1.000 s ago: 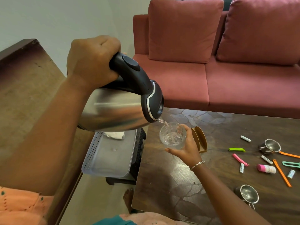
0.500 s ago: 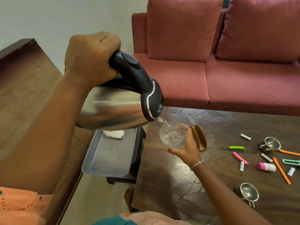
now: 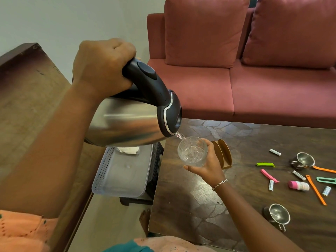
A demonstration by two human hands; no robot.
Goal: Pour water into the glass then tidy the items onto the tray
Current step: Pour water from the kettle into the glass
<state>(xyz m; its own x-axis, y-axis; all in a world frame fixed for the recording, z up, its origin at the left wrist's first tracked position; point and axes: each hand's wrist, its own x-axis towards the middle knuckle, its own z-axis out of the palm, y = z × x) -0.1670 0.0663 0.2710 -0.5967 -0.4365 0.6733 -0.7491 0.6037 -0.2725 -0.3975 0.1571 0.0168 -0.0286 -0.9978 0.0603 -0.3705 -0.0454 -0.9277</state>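
Soft, even indoor light. Pale glare patch on tabletop [image 3: 205, 195] near centre; streak reflections on kettle [image 3: 125, 126] left of it. Wide-angle bending at frame edges. Focus sharp.

Far end of pale perforated plastic tray [image 3: 109, 171] hidden behind tilted steel kettle [image 3: 125, 126]. Kettle handle largely covered by left hand [image 3: 103, 66]. Teal handled tool [image 3: 326, 179] and orange-handled strainer [image 3: 303, 161] cut off at right edge. Print on small white tubes [image 3: 271, 185] too small to be read. Dark wooden bench [image 3: 245, 211] cropped below.
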